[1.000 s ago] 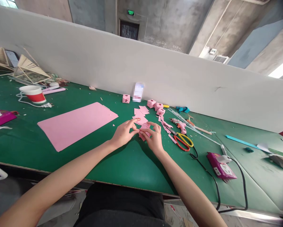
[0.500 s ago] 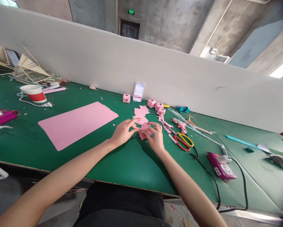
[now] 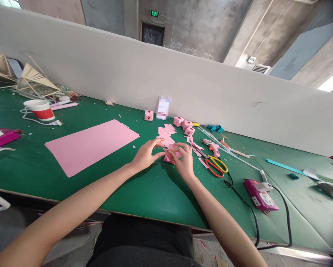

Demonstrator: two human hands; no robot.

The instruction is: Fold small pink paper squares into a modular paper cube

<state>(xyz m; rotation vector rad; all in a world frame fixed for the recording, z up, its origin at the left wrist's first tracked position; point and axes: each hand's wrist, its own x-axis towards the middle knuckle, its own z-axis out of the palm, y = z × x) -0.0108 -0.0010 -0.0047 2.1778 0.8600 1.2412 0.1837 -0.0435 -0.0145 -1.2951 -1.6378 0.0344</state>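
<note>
A small folded piece of pink paper (image 3: 169, 158) is between my hands above the green table. My right hand (image 3: 184, 160) pinches it between thumb and fingers, the fingers lying over its right side. My left hand (image 3: 147, 155) is at its left edge; the thumb tip is against or very near the paper, and the index finger stands apart from the thumb. Just beyond my fingers lie several loose pink paper squares (image 3: 166, 134). Scissors (image 3: 217, 166) with red and yellow handles rest right of my right hand, by pink scraps (image 3: 202, 162).
A large pink sheet (image 3: 91, 148) lies to the left. Folded pink paper cubes (image 3: 149, 115) stand near the white partition (image 3: 113, 70). On the right are a pink glue gun (image 3: 213, 147), a magenta power strip (image 3: 261, 196) and black cable. A paper cup (image 3: 41, 111) stands far left.
My left thumb and index finger have parted, after being close together at the paper's left edge. The paper piece has tilted slightly in my right hand.
</note>
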